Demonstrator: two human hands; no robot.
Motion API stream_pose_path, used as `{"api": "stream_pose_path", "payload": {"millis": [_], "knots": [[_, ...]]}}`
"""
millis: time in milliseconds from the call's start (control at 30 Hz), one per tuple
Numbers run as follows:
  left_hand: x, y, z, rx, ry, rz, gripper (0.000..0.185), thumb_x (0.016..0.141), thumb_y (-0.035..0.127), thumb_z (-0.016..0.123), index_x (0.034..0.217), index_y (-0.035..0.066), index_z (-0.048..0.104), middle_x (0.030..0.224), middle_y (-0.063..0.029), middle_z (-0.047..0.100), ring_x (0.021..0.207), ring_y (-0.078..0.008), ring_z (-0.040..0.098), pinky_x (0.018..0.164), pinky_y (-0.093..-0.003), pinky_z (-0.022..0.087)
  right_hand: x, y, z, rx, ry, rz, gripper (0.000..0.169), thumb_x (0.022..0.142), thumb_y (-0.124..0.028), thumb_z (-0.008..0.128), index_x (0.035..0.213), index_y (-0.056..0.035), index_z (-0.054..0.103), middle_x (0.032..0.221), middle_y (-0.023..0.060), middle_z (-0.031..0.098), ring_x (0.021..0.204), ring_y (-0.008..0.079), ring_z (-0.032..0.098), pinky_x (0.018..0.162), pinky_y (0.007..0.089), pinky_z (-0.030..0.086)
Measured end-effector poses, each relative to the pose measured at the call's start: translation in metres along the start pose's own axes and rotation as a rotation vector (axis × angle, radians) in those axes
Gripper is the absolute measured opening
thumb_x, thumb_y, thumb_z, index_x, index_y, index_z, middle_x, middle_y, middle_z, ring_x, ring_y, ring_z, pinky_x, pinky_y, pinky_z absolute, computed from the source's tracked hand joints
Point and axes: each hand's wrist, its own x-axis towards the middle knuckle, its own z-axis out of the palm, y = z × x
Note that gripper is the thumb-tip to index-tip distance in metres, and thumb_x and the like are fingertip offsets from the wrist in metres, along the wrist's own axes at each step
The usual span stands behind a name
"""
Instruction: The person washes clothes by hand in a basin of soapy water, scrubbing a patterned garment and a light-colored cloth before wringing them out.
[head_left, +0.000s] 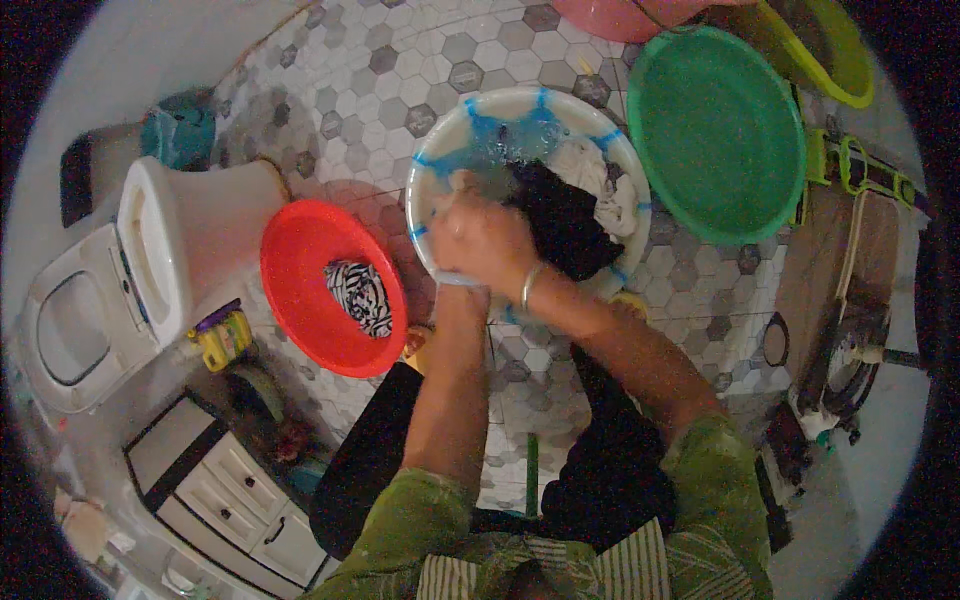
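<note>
Over the near left part of a white basin with blue marks (415, 202), my left hand (453, 244) and my right hand (499, 240) are pressed together, blurred. The right hand overlaps the left, and whatever lies between them is hidden. A bangle circles each wrist. Water stands in the basin. Beside my right hand, a black cloth (570, 217) rises in a heap. Against the basin's right wall rests a wet white cloth (589, 169). To the left stands a red basin (289, 300) with a black-and-white patterned cloth (360, 296) inside.
A green basin (720, 135) stands at the right, near a pink tub (615, 15) and a yellow-green tub (847, 82). On the left are a white toilet (225, 206) with its lid raised, a yellow bottle (225, 341) and a white cabinet (236, 487). Hexagon tiles (390, 60) cover the floor.
</note>
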Motion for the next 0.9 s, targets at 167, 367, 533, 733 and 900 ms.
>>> {"api": "stream_pose_path", "payload": {"millis": [167,367,533,733,900], "knots": [[-0.008,-0.028,0.025,0.033,0.289,-0.059,0.032,0.091,0.025,0.043,0.116,0.007,0.046,0.111,-0.0081,0.055,0.101,-0.0238,0.053,0.086,-0.0370,0.045,0.082,0.094,0.000,-0.281,-0.239,0.016,0.033,0.084,-0.038,0.046,0.087,-0.0078,0.059,0.086,0.0184,0.061,0.082,0.0336,0.060,0.071,0.0452,0.048],[-0.007,-0.007,-0.009,-0.194,0.509,0.058,0.037,0.090,0.030,0.044,0.116,0.004,0.043,0.118,-0.0218,0.043,0.112,-0.0364,0.040,0.091,-0.0444,0.042,0.071,0.104,-0.013,-0.017,-0.099,0.235,0.039,0.076,-0.031,0.059,0.102,-0.0013,0.055,0.095,0.0206,0.060,0.091,0.0358,0.058,0.080,0.0438,0.046],[-0.005,0.004,-0.003,0.023,0.211,0.051,0.036,0.091,0.038,0.040,0.107,0.006,0.045,0.107,-0.0196,0.051,0.103,-0.0326,0.048,0.084,-0.0422,0.045,-0.005,-0.004,-0.023,-0.119,-0.270,-0.098,0.033,0.073,-0.017,0.058,0.102,-0.0016,0.052,0.089,0.0216,0.057,0.081,0.0365,0.057,0.071,0.0440,0.048],[-0.004,0.015,-0.024,1.039,0.080,0.093,0.039,0.092,0.038,0.039,0.110,0.005,0.045,0.099,-0.0151,0.055,0.086,-0.0265,0.053,0.075,-0.0371,0.045,-0.042,-0.018,-0.027,0.100,-0.034,-0.235,0.019,0.076,-0.022,0.056,0.090,-0.0082,0.057,0.070,0.0128,0.059,0.065,0.0353,0.060,0.057,0.0439,0.049],[-0.007,-0.001,0.044,0.062,0.397,-0.078,0.042,0.093,0.039,0.034,0.118,0.006,0.045,0.105,-0.0064,0.054,0.093,-0.0226,0.052,0.085,-0.0365,0.042,0.047,0.062,-0.019,-0.411,-0.197,-0.100,0.024,0.079,-0.029,0.050,0.092,-0.0119,0.061,0.088,0.0101,0.060,0.070,0.0281,0.060,0.059,0.0426,0.049]]}}
